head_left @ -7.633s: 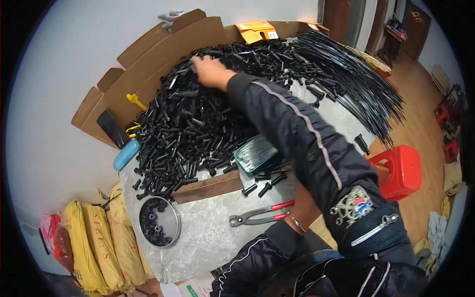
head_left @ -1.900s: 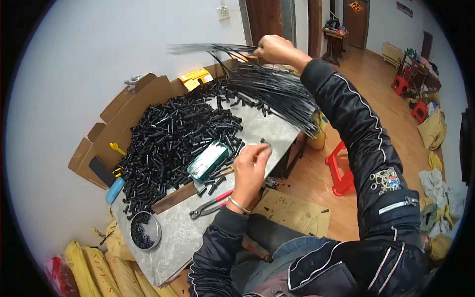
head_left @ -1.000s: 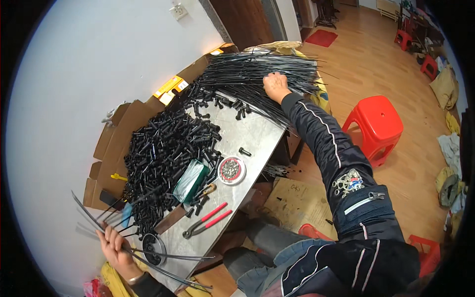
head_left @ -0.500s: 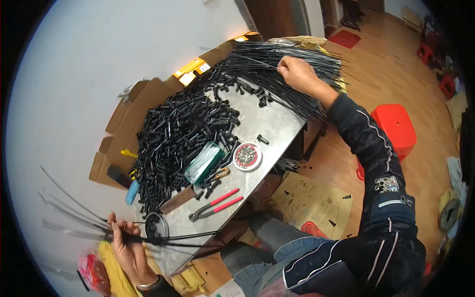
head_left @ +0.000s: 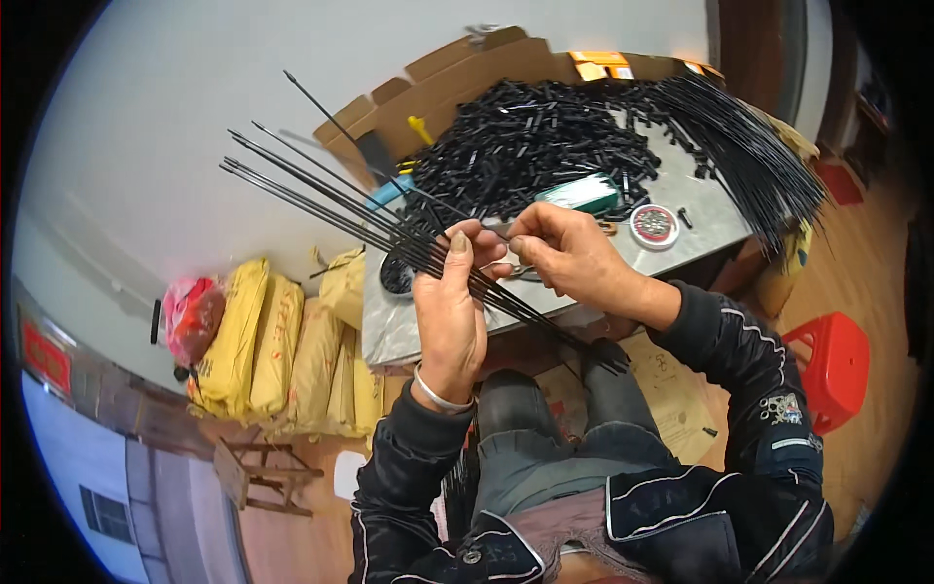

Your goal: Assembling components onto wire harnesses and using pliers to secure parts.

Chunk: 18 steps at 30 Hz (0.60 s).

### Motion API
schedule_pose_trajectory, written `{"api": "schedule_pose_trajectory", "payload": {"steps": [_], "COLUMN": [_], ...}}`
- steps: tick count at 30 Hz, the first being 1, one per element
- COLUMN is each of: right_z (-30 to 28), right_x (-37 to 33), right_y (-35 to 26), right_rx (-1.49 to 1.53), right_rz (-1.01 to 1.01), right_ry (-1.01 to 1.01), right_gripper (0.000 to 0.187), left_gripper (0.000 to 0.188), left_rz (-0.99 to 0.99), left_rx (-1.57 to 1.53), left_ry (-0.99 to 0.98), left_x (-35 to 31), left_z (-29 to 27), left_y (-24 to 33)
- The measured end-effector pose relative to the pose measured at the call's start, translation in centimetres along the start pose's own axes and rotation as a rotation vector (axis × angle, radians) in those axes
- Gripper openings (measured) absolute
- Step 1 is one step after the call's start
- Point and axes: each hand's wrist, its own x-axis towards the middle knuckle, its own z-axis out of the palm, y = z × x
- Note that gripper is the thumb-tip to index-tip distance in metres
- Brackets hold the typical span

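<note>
Thin black rods [head_left: 506, 300] form a slanting bundle in my left hand [head_left: 449, 326], which is closed with its thumb across them. Small thicker tips show at their upper left ends. My right hand [head_left: 581, 261] meets the left fingers above the bundle, its thumb and index finger pinching the end of one thin rod [head_left: 452, 209]. The fingers partly hide that end. Beyond both hands, a large heap of short black tubular pieces [head_left: 535, 127] covers the table [head_left: 389, 331]. A pile of long black rods [head_left: 749, 146] lies at its right end.
A green box [head_left: 582, 195] and a round tub of small metal parts [head_left: 654, 226] stand by the heap, with cardboard [head_left: 467, 63] behind it. A dark round container [head_left: 397, 274] is near my left hand. Yellow sacks [head_left: 272, 341] lean left; a red stool [head_left: 832, 370] stands right.
My right hand has come from the rod pile to my left hand and now pinches a rod. My left hand, still holding the bundle, is in front of me. The view has swung left.
</note>
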Motion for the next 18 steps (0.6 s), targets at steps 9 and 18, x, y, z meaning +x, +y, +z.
{"api": "schedule_pose_trajectory", "payload": {"steps": [9, 18], "right_z": [6.5, -2.8], "right_x": [-0.7, 0.8], "right_y": [2.1, 15.0], "right_rx": [-0.242, -1.075], "right_rz": [-0.347, -0.229], "right_ry": [0.004, 0.138], "right_gripper": [0.013, 0.025], "left_gripper": [0.037, 0.036], "left_rz": [0.009, -0.146], "left_rx": [-0.077, -0.076], "left_ry": [0.084, -0.029], "left_x": [-0.6, -0.5], "left_z": [-5.0, -8.8], "left_y": [0.1, 0.9]}}
